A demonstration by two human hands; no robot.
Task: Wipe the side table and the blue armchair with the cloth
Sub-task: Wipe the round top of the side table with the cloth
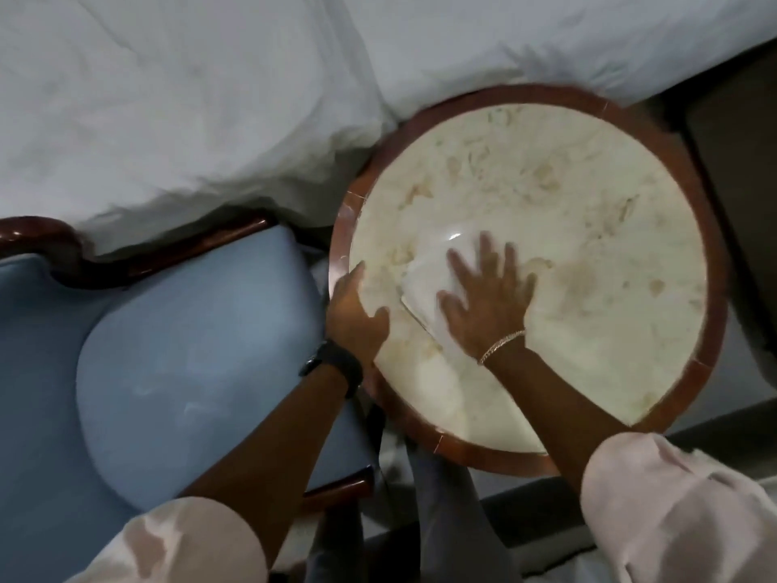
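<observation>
The round side table (588, 212) has a cream marble top and a red-brown rim. A white cloth (429, 279) lies flat on the top's near left part. My right hand (487, 296) presses flat on the cloth with fingers spread and looks blurred. At the table's left edge my left hand (357, 313) rests with the fingers curled over the rim and the thumb on the marble. The blue armchair (189, 355), with a dark wood frame, stands directly left of the table.
A bed with white rumpled bedding (210, 98) runs across the back, touching the table and the chair back. A dark piece of furniture (740, 204) stands right of the table. Grey floor shows below the table.
</observation>
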